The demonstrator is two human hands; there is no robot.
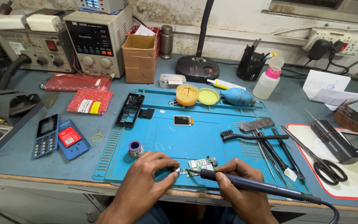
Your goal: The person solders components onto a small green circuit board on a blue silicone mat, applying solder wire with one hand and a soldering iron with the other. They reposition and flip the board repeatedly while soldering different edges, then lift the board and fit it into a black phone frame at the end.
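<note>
— Where was the circuit board?
— On the blue mat near the table's front edge. The right hand gripped a soldering iron; left hand's fingers pinched a small round part.
— Anything close by?
— A solder spool left, brush and tweezers right; nothing blocked the board.

Upper left: two red bubble-wrap packets, one with a yellow-white label; brown carton behind; small phone screen at centre.
</note>
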